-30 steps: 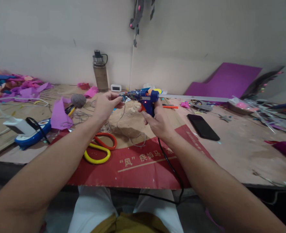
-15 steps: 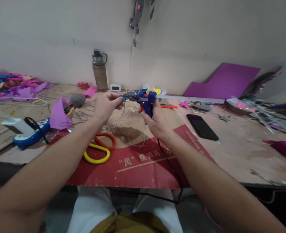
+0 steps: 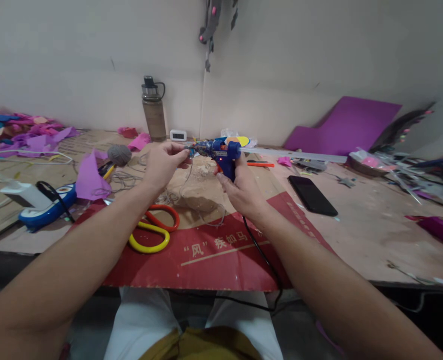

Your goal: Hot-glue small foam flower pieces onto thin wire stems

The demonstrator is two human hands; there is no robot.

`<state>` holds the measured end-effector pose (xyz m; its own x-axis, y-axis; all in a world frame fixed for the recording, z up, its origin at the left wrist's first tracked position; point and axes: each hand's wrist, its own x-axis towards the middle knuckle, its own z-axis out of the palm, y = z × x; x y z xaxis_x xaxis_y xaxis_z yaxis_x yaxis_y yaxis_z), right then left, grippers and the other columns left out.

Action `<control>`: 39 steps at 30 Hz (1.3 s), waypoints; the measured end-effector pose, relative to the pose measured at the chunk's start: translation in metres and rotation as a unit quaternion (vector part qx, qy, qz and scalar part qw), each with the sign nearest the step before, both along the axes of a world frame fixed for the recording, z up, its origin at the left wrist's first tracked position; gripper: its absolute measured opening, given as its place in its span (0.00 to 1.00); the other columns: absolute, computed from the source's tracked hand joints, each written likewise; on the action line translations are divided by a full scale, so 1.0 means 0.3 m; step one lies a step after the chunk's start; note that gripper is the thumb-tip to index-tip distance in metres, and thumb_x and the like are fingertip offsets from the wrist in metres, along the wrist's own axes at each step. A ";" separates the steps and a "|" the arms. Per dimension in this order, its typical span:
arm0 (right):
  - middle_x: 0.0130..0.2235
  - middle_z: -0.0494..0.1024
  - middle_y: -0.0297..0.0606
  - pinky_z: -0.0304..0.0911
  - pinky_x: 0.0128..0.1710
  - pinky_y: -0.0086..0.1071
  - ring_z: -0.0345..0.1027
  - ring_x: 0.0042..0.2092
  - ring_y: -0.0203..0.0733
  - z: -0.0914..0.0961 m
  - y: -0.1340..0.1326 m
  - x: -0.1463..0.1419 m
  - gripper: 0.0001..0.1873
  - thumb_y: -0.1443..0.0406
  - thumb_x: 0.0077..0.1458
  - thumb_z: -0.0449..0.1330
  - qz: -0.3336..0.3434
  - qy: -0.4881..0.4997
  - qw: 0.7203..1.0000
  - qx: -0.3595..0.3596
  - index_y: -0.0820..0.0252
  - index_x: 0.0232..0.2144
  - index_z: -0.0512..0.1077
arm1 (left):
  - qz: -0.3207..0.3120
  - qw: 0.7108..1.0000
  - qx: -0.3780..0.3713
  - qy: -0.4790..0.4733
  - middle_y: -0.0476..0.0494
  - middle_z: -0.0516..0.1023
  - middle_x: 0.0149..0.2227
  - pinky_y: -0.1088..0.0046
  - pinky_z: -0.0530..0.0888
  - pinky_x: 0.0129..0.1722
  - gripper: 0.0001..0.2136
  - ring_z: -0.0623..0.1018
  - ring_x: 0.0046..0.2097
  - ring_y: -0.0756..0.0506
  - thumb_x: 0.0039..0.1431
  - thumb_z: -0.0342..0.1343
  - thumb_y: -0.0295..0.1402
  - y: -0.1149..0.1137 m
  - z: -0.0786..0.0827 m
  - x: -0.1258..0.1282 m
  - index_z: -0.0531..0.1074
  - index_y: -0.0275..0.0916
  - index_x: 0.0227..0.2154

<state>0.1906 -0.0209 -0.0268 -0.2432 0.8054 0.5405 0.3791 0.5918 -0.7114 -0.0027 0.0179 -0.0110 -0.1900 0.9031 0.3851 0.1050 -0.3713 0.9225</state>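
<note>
My right hand [image 3: 240, 190] is closed round the handle of a blue hot glue gun [image 3: 221, 152], held above the table with its nozzle pointing left and a red light lit on its side. Its black cord [image 3: 261, 257] drops over the table's front edge. My left hand [image 3: 164, 162] pinches something small right at the nozzle tip; a thin grey thread [image 3: 189, 177] hangs from that spot. What the fingers pinch is too small to name.
Orange and yellow scissors [image 3: 153, 232] lie on a red printed sheet [image 3: 213, 255] below my hands. A grey yarn ball [image 3: 119, 155], purple scraps [image 3: 88, 177], a power strip [image 3: 46, 207], a water bottle [image 3: 153, 110], a black phone [image 3: 312, 195] and a purple sheet [image 3: 347, 125] stand around.
Both hands with the glue gun have shifted very slightly left and away; the grip and the pinch at the nozzle stay the same.
</note>
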 end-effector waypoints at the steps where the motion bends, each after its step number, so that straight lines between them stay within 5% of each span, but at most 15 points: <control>1: 0.41 0.71 0.40 0.68 0.37 0.40 0.67 0.41 0.44 0.002 -0.001 -0.001 0.18 0.66 0.56 0.52 -0.002 0.000 1.000 0.001 0.54 0.50 0.58 | -0.001 1.000 0.001 0.000 0.45 0.78 0.24 0.73 0.76 0.29 0.05 0.78 0.26 0.49 0.48 0.63 0.29 0.000 -0.001 0.000 0.73 0.34 0.27; 22: 0.48 0.70 0.44 0.68 0.42 0.44 0.66 0.49 0.49 0.007 -0.005 -0.008 0.23 0.67 0.56 0.52 -0.017 -0.015 1.000 0.018 0.52 0.54 0.58 | -0.006 1.000 0.013 0.002 0.45 0.78 0.25 0.73 0.76 0.28 0.04 0.78 0.26 0.49 0.49 0.61 0.29 0.008 -0.009 -0.001 0.73 0.34 0.28; 30: 0.44 0.71 0.43 0.69 0.40 0.43 0.67 0.45 0.47 -0.009 0.006 -0.010 0.21 0.69 0.54 0.54 -0.010 0.015 0.999 0.044 0.54 0.51 0.60 | -0.001 1.000 -0.008 -0.008 0.46 0.77 0.24 0.73 0.76 0.29 0.05 0.78 0.26 0.50 0.48 0.62 0.29 -0.001 0.001 0.004 0.73 0.33 0.28; 39: 0.38 0.73 0.35 0.63 0.23 0.31 0.63 0.28 0.35 -0.011 0.021 0.005 0.16 0.67 0.50 0.56 0.035 0.166 0.983 -0.063 0.53 0.43 0.61 | -0.026 0.998 -0.009 -0.057 0.47 0.76 0.24 0.74 0.75 0.27 0.06 0.77 0.26 0.50 0.47 0.63 0.28 0.028 -0.017 -0.014 0.71 0.34 0.27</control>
<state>0.1922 -0.0147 -0.0300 -0.1277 0.8589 0.4960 0.0737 0.5069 -0.8589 -0.0068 0.0262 -0.0162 -0.1843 0.9193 0.3476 -0.0196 -0.3571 0.9339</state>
